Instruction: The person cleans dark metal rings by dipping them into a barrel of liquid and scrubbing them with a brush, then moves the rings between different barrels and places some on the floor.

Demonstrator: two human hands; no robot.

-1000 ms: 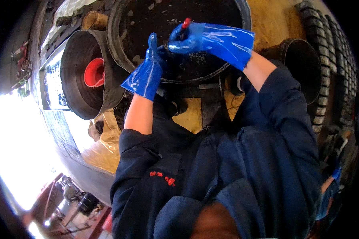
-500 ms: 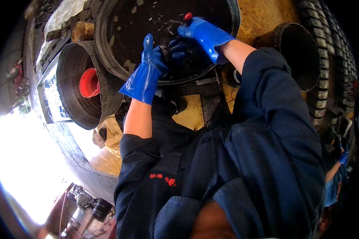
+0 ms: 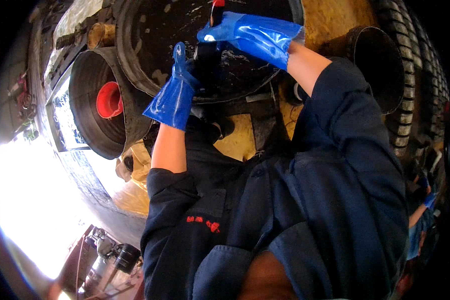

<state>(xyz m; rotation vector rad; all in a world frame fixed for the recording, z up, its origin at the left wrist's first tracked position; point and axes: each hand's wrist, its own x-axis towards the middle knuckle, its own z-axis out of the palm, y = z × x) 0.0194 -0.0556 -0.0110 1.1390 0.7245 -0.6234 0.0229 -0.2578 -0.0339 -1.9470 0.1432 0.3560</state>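
Observation:
Both my hands wear long blue rubber gloves and work over a wide round black tub (image 3: 126,52) of dark, wet-looking liquid. My right hand (image 3: 225,29) is closed around a dark tool with a red end (image 3: 218,3) that sticks up beyond the fist. Below that fist hangs a flat dark piece (image 3: 208,53); whether it belongs to the tool I cannot tell. My left hand (image 3: 177,82) is at the tub's near left side, thumb pointing up. Its fingers curl into the dark area, and what they hold is hidden.
Left of the tub lies a black drum (image 3: 80,75) with a red bucket (image 3: 110,100) inside. A short brown cylinder (image 3: 101,36) sits behind it. At right are another dark drum (image 3: 380,65) and large treaded tyres (image 3: 407,75). Another person's arm (image 3: 419,212) shows far right.
My right hand has moved left and away from me, and its glove cuff has turned. The red end has shifted to the upper left. My left hand has moved slightly left.

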